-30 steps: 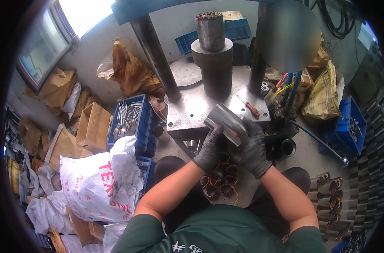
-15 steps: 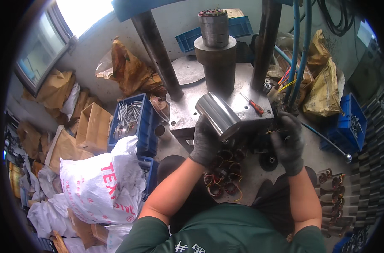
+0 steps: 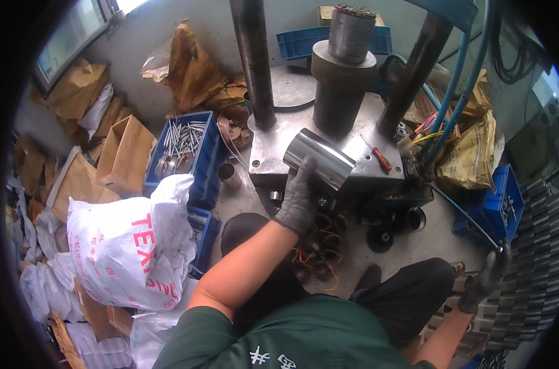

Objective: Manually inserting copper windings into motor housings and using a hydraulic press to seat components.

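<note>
My gloved left hand (image 3: 298,197) is closed on a shiny metal cylinder (image 3: 319,158), held tilted over the front of the press bed (image 3: 276,132). Far to the right, my gloved right hand (image 3: 485,280) has its fingers stretched out. Their tips are at the knobbed end of a metal lever (image 3: 470,218), and whether they touch it I cannot tell. On the bed stands a thick metal post topped by a stator core (image 3: 352,34) with wire windings showing. A red-handled screwdriver (image 3: 377,154) lies on the bed's right side.
Blue bins with metal rods (image 3: 215,154) and small parts (image 3: 516,200) flank the press. Dark steel columns (image 3: 253,67) rise from its bed. A white sack (image 3: 129,246) fills the left side. Wound coils (image 3: 316,246) lie below; stacked metal pieces (image 3: 537,252) line the right.
My right hand has moved from beside the press bed out to the far right, down to the lever's end. The left hand still holds the cylinder. The whole view has shifted and tilted.
</note>
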Motion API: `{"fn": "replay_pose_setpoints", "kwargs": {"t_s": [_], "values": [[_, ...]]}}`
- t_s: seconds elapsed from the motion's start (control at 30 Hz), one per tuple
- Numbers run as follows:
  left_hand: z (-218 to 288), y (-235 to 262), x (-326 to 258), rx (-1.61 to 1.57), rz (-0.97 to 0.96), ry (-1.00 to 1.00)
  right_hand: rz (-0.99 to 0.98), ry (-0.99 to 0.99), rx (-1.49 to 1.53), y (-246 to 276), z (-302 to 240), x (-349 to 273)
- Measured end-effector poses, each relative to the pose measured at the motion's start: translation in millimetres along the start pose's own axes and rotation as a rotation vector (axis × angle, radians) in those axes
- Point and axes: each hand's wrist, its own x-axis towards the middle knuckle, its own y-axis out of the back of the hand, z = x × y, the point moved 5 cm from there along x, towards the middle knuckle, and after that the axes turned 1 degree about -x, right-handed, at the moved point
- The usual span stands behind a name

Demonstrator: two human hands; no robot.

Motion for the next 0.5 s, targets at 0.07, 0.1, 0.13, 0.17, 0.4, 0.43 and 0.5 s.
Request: {"fn": "replay_pose_setpoints", "kwargs": {"t_s": [0.07, 0.1, 0.13, 0.17, 0.4, 0.43, 0.5], "values": [[1.4, 10.7, 1.3, 0.017, 0.065, 0.002, -0.012, -0.018, 0.052, -6.3, 6.8, 2.3], [2.0, 11.8, 3.0, 0.013, 0.028, 0.033, -0.011, -0.045, 0.102, -10.9, 9.3, 4.3], [2.3, 12.2, 4.1, 0.009, -0.012, 0.063, -0.044, -0.052, 0.153, -18.4, 11.7, 12.8], [2.8, 13.0, 5.4, 0.005, -0.011, 0.055, -0.047, -0.045, 0.159, -27.1, 12.5, 17.1], [18.6, -17.4, -9.9, -0.139, -0.026, -0.006, 0.346, 0.079, -0.053, -96.5, 21.7, 132.3], [17.6, -13.5, -11.1, -0.095, -0.036, -0.034, 0.357, 0.229, -0.245, -105.3, 31.9, 150.1], [13.9, -7.7, -6.9, -0.053, -0.065, -0.027, 0.376, 0.221, -0.269, -127.3, 29.9, 175.5]]}}
